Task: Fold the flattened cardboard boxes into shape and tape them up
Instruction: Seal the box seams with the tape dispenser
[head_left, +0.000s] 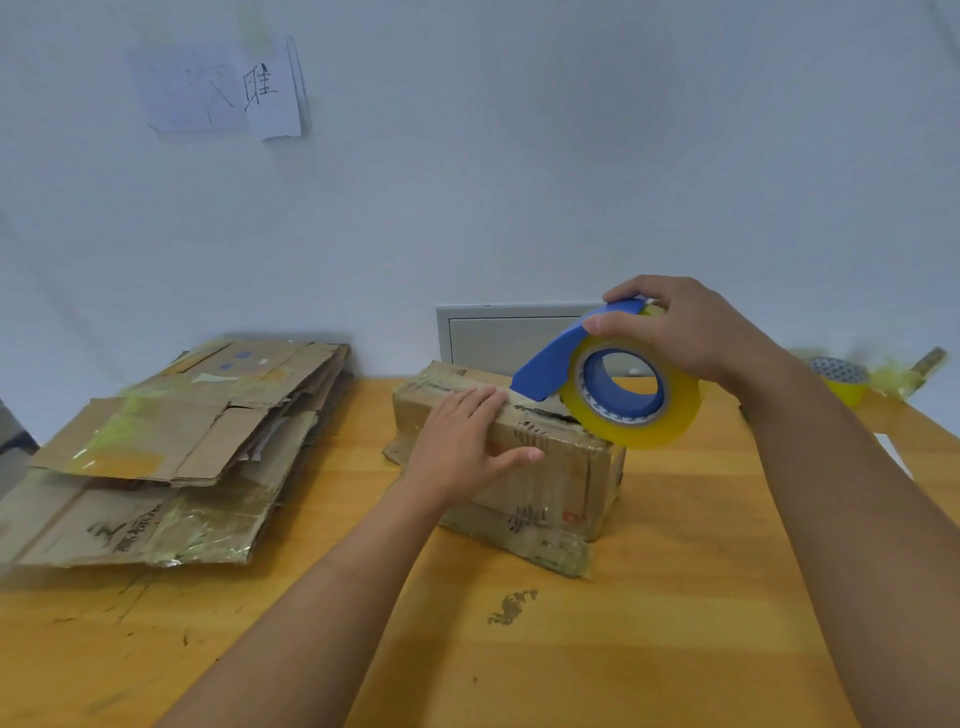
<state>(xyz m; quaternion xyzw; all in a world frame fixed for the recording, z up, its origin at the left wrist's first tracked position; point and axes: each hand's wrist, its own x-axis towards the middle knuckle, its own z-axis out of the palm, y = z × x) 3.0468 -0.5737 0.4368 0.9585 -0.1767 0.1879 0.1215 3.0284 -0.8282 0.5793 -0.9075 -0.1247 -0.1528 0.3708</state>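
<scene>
Left hand (467, 441) presses flat on the folded cardboard box (540, 483) at mid-table (675, 597); right hand (680, 332) grips the tape dispenser (618, 379) on its top seam.

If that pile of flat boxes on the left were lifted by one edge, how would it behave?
The flat boxes would likely sag and slide apart: they lie loose and fanned out, with creased, torn flaps. Probably light for their size, being thin cardboard. Shiny old tape on them may make the sheets slip over one another.
</scene>
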